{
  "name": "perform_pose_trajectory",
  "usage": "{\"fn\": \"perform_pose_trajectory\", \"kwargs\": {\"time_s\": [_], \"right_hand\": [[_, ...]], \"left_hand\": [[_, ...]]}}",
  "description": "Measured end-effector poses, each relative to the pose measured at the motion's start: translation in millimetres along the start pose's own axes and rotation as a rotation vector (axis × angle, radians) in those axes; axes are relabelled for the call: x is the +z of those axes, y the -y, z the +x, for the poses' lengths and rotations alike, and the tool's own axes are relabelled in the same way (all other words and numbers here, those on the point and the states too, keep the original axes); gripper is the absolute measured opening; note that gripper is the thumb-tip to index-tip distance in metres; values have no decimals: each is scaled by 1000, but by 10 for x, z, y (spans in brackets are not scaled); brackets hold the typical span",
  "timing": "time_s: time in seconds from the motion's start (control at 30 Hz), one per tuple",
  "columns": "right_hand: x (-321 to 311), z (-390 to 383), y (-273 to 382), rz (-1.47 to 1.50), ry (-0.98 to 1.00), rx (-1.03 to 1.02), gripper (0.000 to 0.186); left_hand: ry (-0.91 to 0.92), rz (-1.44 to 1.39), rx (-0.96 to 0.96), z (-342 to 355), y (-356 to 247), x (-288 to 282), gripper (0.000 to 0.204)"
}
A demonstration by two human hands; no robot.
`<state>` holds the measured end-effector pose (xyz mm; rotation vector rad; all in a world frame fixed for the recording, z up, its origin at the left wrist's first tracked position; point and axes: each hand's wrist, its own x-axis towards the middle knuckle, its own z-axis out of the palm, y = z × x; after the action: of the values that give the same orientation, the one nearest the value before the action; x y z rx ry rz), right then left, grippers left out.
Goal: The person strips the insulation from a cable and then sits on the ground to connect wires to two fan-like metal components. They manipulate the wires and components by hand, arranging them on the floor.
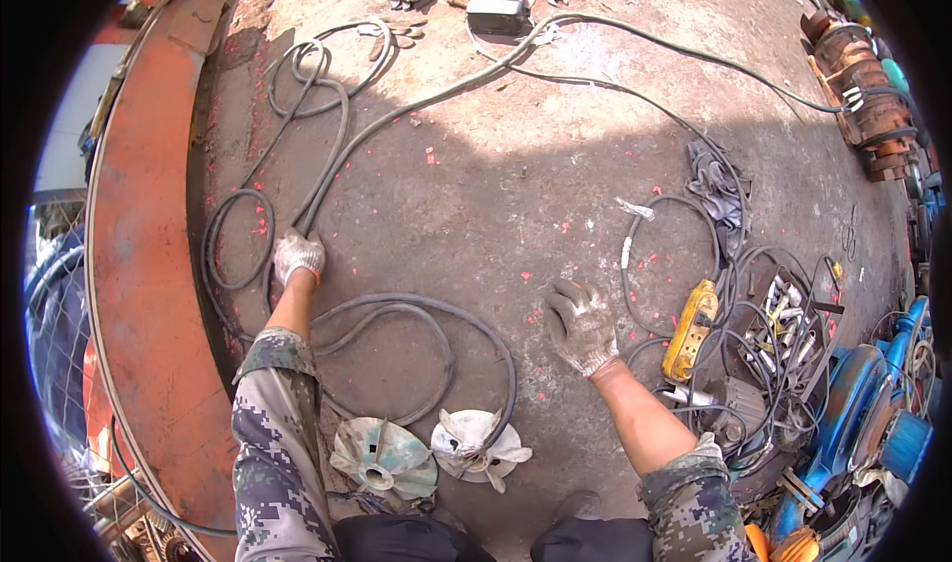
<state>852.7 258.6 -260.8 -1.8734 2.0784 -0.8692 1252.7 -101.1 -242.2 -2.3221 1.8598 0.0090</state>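
2 hands, dirty-white knit-gloved: L hand (298,256) closed round grey rubber cable (319,201); R hand (583,330) loosely curled, unclenched; 2 round finned metal discs (407,475) btwn arms.

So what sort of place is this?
Probably a machine repair yard or workshop: bladed discs lie on the stained ground, a cordless power tool lies farther off, and a blue machine stands at right.
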Motion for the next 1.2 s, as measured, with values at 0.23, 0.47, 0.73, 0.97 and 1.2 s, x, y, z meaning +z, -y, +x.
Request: {"fn": "perform_pose_trajectory", "kwargs": {"time_s": [0.23, 0.47, 0.73, 0.97, 1.2], "right_hand": [[2, -43, 82, 19, 7, 18, 29], [33, -7, 78, 15, 30, -3, 32], [15, -10, 116, -5, -2, 8, 31], [-53, 24, 154, 9, -14, -40, 31], [-51, -55, 84, 3, -22, 12, 32]], "left_hand": [[-309, -673, 743, -324, -651, -38, 21], [2, -257, 889, -492, -1131, -81, 26], [-174, -484, 849, -799, -1260, 94, 20], [-171, -535, 883, -1551, -2950, -792, 44], [43, -89, 878, -1444, -1853, -553, 70]]}}
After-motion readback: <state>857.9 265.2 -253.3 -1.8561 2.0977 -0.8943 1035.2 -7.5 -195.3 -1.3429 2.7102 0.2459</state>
